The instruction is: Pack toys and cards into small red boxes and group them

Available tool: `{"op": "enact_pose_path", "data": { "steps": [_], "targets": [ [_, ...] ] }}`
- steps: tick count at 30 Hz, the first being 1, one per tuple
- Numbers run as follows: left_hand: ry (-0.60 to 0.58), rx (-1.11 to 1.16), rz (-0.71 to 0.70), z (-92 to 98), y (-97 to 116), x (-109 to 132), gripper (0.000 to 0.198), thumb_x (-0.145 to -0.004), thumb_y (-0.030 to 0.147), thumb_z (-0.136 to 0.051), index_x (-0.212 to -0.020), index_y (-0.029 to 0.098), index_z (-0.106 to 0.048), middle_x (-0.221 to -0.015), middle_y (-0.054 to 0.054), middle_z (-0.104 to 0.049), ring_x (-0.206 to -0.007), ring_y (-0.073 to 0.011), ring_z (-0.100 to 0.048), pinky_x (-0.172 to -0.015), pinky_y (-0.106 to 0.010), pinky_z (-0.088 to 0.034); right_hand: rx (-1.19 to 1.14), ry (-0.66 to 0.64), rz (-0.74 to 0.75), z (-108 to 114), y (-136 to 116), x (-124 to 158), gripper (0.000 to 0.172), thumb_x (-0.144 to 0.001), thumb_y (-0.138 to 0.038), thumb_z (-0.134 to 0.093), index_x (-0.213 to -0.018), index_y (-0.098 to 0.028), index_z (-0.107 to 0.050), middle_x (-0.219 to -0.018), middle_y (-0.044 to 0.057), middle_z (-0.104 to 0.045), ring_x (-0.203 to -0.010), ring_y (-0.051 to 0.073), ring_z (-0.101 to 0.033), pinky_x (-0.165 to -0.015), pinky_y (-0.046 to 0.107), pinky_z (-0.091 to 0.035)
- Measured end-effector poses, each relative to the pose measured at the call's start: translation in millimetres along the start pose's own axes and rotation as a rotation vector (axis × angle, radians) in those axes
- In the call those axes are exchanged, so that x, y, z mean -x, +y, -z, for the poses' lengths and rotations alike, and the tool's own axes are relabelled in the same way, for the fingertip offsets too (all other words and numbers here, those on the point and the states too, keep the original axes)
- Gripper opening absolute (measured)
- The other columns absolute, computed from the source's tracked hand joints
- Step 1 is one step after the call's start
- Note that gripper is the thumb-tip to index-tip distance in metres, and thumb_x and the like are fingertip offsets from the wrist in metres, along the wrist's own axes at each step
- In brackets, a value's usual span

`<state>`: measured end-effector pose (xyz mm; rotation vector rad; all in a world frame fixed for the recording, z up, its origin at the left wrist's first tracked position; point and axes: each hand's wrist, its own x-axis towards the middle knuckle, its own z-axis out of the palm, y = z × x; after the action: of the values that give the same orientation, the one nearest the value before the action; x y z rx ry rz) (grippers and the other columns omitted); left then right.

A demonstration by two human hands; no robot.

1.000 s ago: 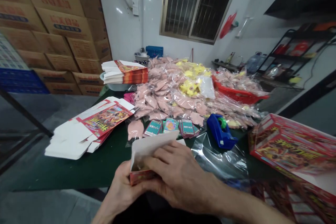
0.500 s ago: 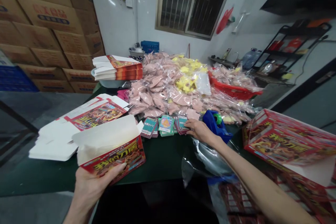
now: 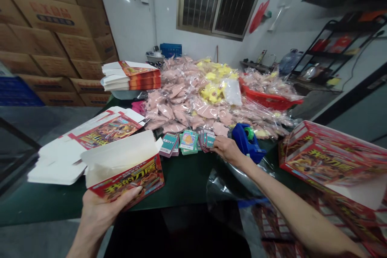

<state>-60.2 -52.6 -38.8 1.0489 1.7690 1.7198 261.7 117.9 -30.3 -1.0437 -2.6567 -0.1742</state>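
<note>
While our left hand (image 3: pixel 104 205) grips the box (image 3: pixel 133 181) at the lower left of the view, our right hand (image 3: pixel 228 149) reaches across to the cards. The left thumb presses along the printed front; the other fingers are hidden by the box, which we hold tilted above the near edge of the green table (image 3: pixel 181 185). Its white lid flap (image 3: pixel 121 151) stands up at the back, so the top is open. We cannot make out what lies inside.

The right fingers are bent, their tips at the near right corner of the right-hand card stack (image 3: pixel 209 139); we cannot tell whether they pinch a card. Beside it lie the middle card stack (image 3: pixel 189 141) and the left-hand card stack (image 3: pixel 169 144), all three in a row.

Just beyond the right hand we note a blue tape dispenser (image 3: pixel 254 149) with a green roll (image 3: pixel 249 133). Clear plastic (image 3: pixel 217 185) spreads below the right forearm. To the left, flattened boxes (image 3: pixel 60 157) lie overlapping on the table. Behind the cards we see a heap of bagged pink toys (image 3: pixel 172 109), with yellow toys (image 3: pixel 213 92) among them, and a red basket (image 3: pixel 270 101) holding more. At far right stand printed red boxes (image 3: pixel 329 165).
</note>
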Motion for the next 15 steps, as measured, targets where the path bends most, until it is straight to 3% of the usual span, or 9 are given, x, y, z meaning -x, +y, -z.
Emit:
{"op": "enact_pose_path", "data": {
  "steps": [3,6,11,15],
  "targets": [
    [-0.013,0.020,-0.003,0.7,-1,-2,0.033,-0.045,0.025,-0.081,-0.075,0.018,-0.070,-0.074,-0.001,-0.074,-0.064,-0.0199,-0.068,-0.068,-0.030,-0.060,-0.020,-0.017,0.086,10,6,2,0.017,-0.088,-0.024,-0.053,-0.076,-0.019,-0.064,-0.077,0.002,-0.060,-0.073,0.013,-0.056,-0.065,0.022,-0.042],
    [-0.008,0.034,0.000,0.5,0,-2,0.036,-0.045,0.025,-0.081,-0.078,0.017,-0.070,-0.076,-0.001,-0.074,-0.065,-0.0205,-0.068,-0.069,-0.031,-0.061,0.032,0.047,0.052,15,4,7,0.024,-0.090,-0.017,-0.044,-0.079,-0.018,-0.066,-0.073,0.003,-0.059,-0.068,0.013,-0.055,-0.061,0.023,-0.041],
    [0.010,0.051,0.012,-2.1,6,0,0.036,-0.044,0.028,-0.082,-0.077,0.017,-0.071,-0.074,-0.002,-0.075,-0.064,-0.0212,-0.069,-0.068,-0.031,-0.061,0.154,0.269,-0.104,26,-10,-1,0.038,-0.091,-0.007,-0.030,-0.117,-0.015,-0.057,-0.081,0.010,-0.059,-0.078,0.019,-0.053,-0.069,0.030,-0.039],
    [0.037,0.051,0.020,-2.7,9,2,0.037,-0.045,0.032,-0.082,-0.076,0.016,-0.071,-0.074,-0.002,-0.075,-0.067,-0.0227,-0.070,-0.071,-0.033,-0.061,0.165,0.267,-0.013,34,-32,-29,0.032,-0.092,-0.013,-0.033,-0.106,-0.019,-0.062,-0.090,0.011,-0.059,-0.087,0.022,-0.050,-0.077,0.037,-0.037]
  ]
}}
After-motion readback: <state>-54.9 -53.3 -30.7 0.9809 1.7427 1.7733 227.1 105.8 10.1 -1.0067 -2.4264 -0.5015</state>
